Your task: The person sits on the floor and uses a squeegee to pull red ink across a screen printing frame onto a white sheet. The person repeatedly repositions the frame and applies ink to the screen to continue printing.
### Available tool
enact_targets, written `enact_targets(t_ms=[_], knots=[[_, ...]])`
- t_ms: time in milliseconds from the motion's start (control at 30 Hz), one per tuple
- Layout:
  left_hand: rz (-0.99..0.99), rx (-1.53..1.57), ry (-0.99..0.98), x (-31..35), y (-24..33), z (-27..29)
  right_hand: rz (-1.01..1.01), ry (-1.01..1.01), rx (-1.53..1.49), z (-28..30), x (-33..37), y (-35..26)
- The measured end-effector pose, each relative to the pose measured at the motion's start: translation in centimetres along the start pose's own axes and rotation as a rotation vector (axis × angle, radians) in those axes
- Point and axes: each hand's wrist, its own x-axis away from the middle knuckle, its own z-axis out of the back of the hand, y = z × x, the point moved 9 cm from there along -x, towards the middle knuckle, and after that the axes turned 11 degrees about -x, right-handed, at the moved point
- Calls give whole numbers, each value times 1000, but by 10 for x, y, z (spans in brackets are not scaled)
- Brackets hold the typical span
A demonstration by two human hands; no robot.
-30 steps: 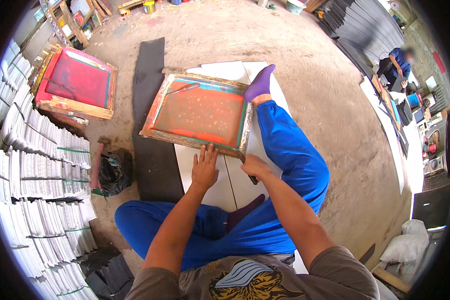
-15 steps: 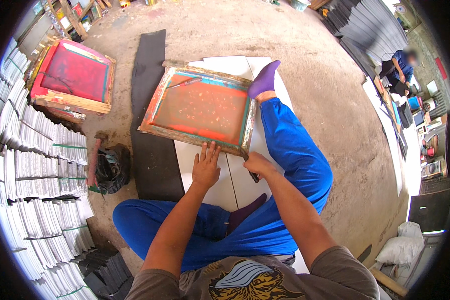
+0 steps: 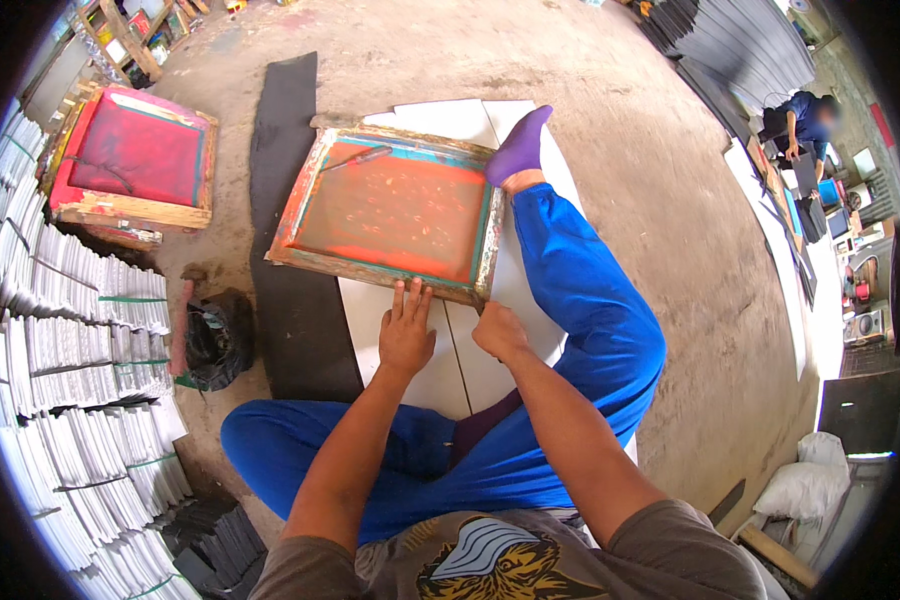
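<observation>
From the head view, your framed screen [image 3: 395, 220] lies on the white boards [image 3: 430, 385] in front of you, its left end over the black strip [image 3: 286, 130], just as it did half a second ago. Your right hand [image 3: 500, 332] has changed: the dark handle that jutted out below it no longer shows. The screwdriver [image 3: 373, 154] rests on the screen as before, handle to the right. The frame's long axis runs left to right, slanted so the right end sits closer to you. Your left hand [image 3: 407, 342] is open, fingers extended, tips touching the near rail. Your right hand is clenched beside the near right corner; you cannot tell whether it grips the tool. Your sock-covered right foot [image 3: 520, 145] is at the far right corner.
</observation>
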Motion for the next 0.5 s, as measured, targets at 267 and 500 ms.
enact_targets(t_ms=[267, 500], knots=[[35, 29, 4, 0, 0, -1, -98, 14, -91, -4, 11, 1], [36, 85, 114, 2, -3, 4, -51, 122, -104, -10, 11, 6]])
